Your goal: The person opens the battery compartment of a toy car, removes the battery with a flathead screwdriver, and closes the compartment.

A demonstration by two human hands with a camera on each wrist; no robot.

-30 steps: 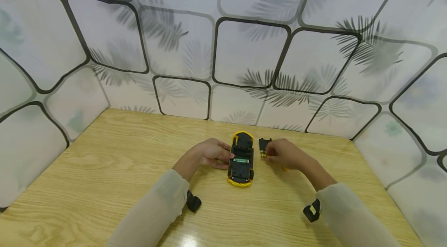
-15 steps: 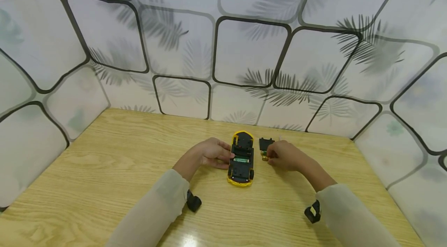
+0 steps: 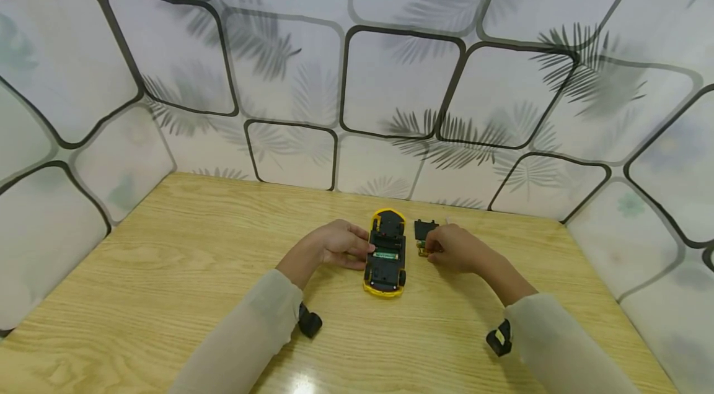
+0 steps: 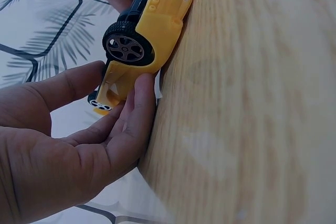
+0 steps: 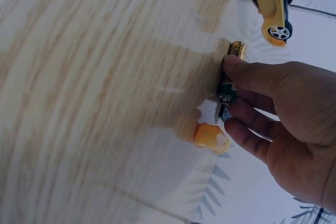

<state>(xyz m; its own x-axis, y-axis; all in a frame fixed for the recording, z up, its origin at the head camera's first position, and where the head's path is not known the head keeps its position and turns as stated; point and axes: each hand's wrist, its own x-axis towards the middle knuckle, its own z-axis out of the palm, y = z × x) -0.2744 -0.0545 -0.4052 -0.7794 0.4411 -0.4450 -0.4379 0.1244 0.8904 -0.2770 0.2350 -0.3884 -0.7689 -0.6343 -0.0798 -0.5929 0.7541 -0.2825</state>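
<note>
A yellow toy car (image 3: 385, 276) lies upside down on the table, its black underside facing up. A green battery (image 3: 385, 256) sits in its open compartment. My left hand (image 3: 343, 245) holds the car's left side, thumb at the underside edge and fingers along the yellow body (image 4: 163, 24). To the right of the car, my right hand (image 3: 457, 248) pinches a gold and green battery (image 5: 238, 50) low at the table, with the thumb on it. A black cover (image 3: 425, 229) lies just beyond these fingers, partly hidden by them in the head view.
An orange rounded piece (image 5: 210, 137) lies beside the right hand; its kind is unclear. The wooden table (image 3: 223, 227) meets a patterned wall covering (image 3: 290, 72) at the back and sides. A black wrist camera (image 3: 309, 323) hangs beneath the left sleeve.
The right hand has shifted slightly right and toward the person, uncovering more of the black cover, and has then stayed almost still. The left hand and car have kept their place.
</note>
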